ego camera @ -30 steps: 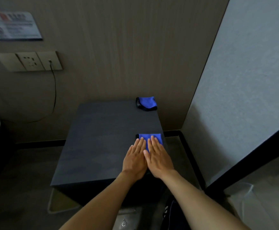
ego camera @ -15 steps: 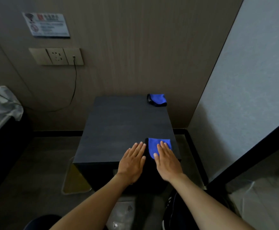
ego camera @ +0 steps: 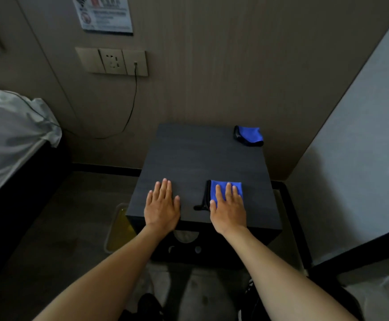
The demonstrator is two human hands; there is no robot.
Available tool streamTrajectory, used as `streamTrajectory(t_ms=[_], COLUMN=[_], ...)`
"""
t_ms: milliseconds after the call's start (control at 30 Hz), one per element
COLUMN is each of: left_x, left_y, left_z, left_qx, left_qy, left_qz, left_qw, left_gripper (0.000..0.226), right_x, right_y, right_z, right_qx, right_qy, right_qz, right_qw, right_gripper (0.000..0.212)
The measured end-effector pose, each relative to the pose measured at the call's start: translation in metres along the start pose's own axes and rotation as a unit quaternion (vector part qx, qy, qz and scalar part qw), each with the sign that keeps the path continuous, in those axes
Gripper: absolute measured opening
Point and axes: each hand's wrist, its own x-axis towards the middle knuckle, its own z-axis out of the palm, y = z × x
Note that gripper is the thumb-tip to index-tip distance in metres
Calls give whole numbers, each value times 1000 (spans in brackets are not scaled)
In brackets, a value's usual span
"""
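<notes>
A folded blue cloth with a black edge (ego camera: 219, 188) lies near the front of a dark bedside cabinet (ego camera: 196, 158). My right hand (ego camera: 228, 209) lies flat on it with straight fingers, covering its near half. My left hand (ego camera: 162, 205) rests flat on the bare cabinet top, well to the left of the cloth, fingers straight and holding nothing. A second blue cloth with a black edge (ego camera: 249, 135) sits bunched at the cabinet's far right corner.
A bed with a white sheet (ego camera: 10, 135) stands at the left. A wall socket panel (ego camera: 112, 62) with a plugged cable (ego camera: 131, 112) hangs behind the cabinet. A grey wall (ego camera: 351, 147) closes the right side. A yellowish bin (ego camera: 119, 230) sits on the floor left of the cabinet.
My left hand has slid off the cloth to the left, onto the bare cabinet top. My right hand stays flat on the cloth. The camera view has shifted left.
</notes>
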Motion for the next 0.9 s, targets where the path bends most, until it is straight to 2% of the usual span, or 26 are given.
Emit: streamTrajectory(t_ms=[200,500,900], left_x=[7,5,9], left_y=[-28,-28,-29], left_z=[-2,1,11], left_qx=[8,-21,-21], left_qy=[3,46,70], left_qz=[-49,-41,-46], left_qw=[999,998,996], left_gripper=[89,70,72], right_x=[23,85,188], right_y=[-46,-96,-160], right_z=[10,10,2], right_qx=[-10,-13,-28], right_qy=[16,17,31], right_qz=[-33,-73,-122], right_qw=[999,997,992], right_gripper=[61,60,60])
